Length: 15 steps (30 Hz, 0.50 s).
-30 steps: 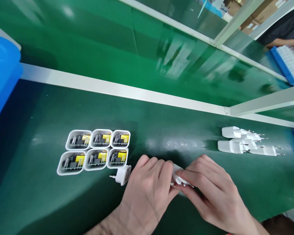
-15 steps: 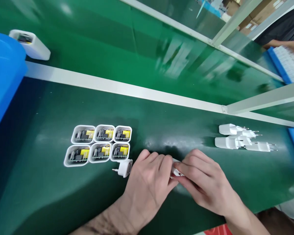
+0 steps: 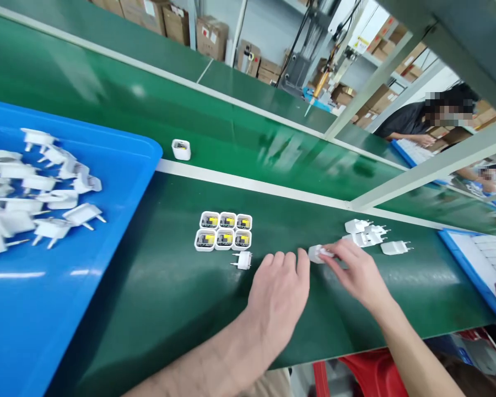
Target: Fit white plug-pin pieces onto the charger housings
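Note:
My right hand [image 3: 355, 270] pinches a white plug charger [image 3: 316, 253] just above the green bench. Close to its left is my left hand [image 3: 279, 286], back upward with the fingers bent down. Its fingertips and palm are hidden, so whether it holds anything does not show. Left of that hand lies a white plug piece with pins [image 3: 243, 260]. Behind this piece, several open white charger housings [image 3: 225, 239] stand in two touching rows, with yellow and black parts inside. Beyond my right hand lies a group of white plug chargers [image 3: 394, 247].
A blue tray [image 3: 119, 220] with several white plug pieces [image 3: 52, 229] fills the left side. One open housing [image 3: 181, 150] rests by the white rail [image 3: 240, 183]. A blue-edged tray [image 3: 475, 275] is at right. People sit beyond the frame post [image 3: 430, 171].
My right hand has moved away from my left with the charger, and the two hands are now apart. The view has shifted and widened, bringing the blue tray's contents into sight.

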Available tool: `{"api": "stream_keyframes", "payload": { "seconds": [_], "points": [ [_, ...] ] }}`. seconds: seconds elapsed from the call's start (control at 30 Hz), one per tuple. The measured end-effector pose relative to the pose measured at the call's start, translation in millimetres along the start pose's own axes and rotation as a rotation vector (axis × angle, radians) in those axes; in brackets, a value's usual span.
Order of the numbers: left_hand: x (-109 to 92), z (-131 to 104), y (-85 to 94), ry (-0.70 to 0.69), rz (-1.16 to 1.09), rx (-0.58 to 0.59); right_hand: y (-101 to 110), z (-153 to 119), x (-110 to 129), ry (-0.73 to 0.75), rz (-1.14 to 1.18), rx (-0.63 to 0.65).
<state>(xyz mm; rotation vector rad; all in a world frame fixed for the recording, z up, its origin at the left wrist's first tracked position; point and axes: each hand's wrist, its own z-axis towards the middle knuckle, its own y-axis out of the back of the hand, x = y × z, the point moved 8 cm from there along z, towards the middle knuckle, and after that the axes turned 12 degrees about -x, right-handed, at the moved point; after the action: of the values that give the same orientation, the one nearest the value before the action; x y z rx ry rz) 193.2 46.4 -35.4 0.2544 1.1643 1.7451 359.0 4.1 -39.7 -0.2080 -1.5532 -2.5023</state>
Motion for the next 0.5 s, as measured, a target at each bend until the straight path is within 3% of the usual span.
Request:
{"api": "stream_keyframes", "payload": {
  "seconds": [0.07,0.13,0.2,0.27,0.37,0.43,0.5],
  "points": [
    [4,-10,28.1,-0.032,0.087,-0.017,21,-15,-28,-0.089,-0.145,-0.09],
    [21,-23,48.9,-0.024,0.212,-0.026,45,-29,-51,-0.213,-0.285,-0.192],
    [44,-36,56.2,0.019,0.34,-0.018,62,-37,-59,-0.343,-0.356,-0.287],
    [61,-43,49.2,0.051,0.409,0.014,62,-33,-43,-0.395,-0.273,-0.326],
    [66,-44,28.3,0.058,0.395,0.073,22,-5,16,-0.313,0.017,-0.171],
    [58,-47,20.9,0.058,0.342,0.108,-21,14,64,-0.217,0.217,0.056],
    [49,-58,26.4,0.055,0.271,0.132,-57,24,103,-0.098,0.316,0.254]
  ]
}}
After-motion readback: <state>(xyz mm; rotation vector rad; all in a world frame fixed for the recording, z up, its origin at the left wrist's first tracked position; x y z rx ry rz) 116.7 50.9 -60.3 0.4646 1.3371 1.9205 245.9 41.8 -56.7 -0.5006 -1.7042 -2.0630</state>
